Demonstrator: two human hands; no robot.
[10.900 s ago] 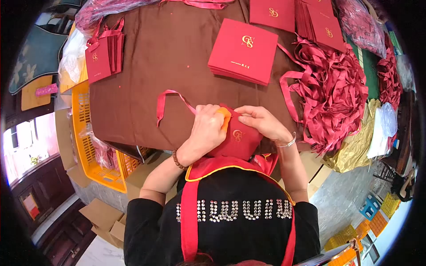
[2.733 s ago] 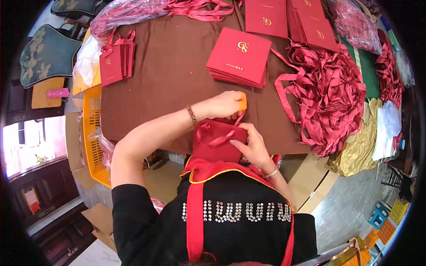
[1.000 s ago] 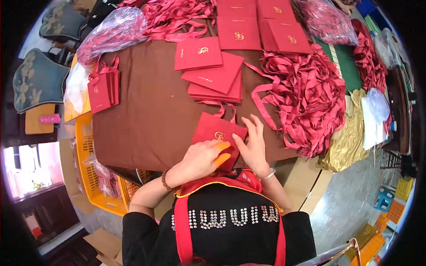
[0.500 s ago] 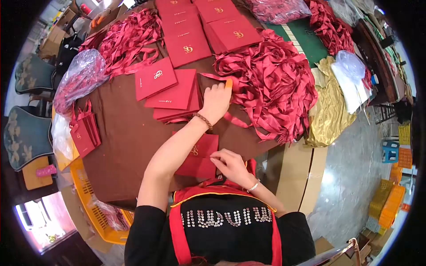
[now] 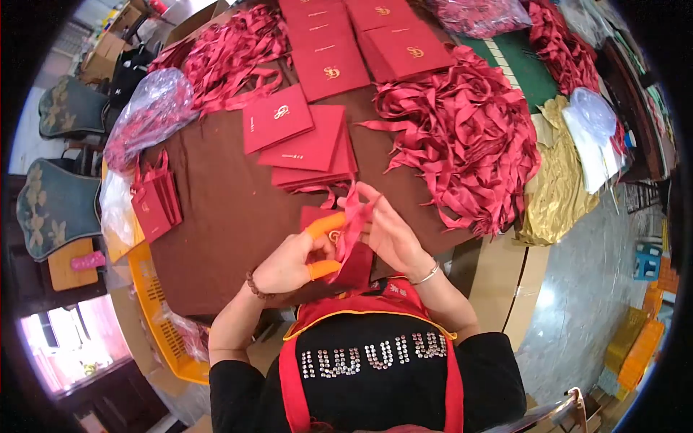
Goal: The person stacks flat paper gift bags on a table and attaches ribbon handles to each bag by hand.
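Note:
My left hand [image 5: 292, 263], with orange finger covers on its thumb and a finger and a beaded bracelet at the wrist, is closed on a red ribbon [image 5: 351, 220]. Beside it my right hand [image 5: 393, 234], wearing a silver bangle, has its fingertips on the upper part of the same ribbon. Under both hands lies a red paper bag [image 5: 359, 268] with a gold logo, partly hidden by them. Just beyond is a stack of red bags [image 5: 307, 148]. To the right spreads a large heap of red ribbons [image 5: 462, 144].
More red bags [image 5: 336, 68] lie in rows at the back of the brown-covered table [image 5: 209, 238]. Several handled bags [image 5: 157, 202] stand at the left edge near a plastic-wrapped bundle [image 5: 148, 115]. Gold cloth [image 5: 552, 191] lies to the right. A yellow crate [image 5: 170, 339] sits below left.
My left hand has come back from the ribbon heap with a ribbon, now held in front of my right hand over the bag. My right hand has lifted off the bag to the ribbon.

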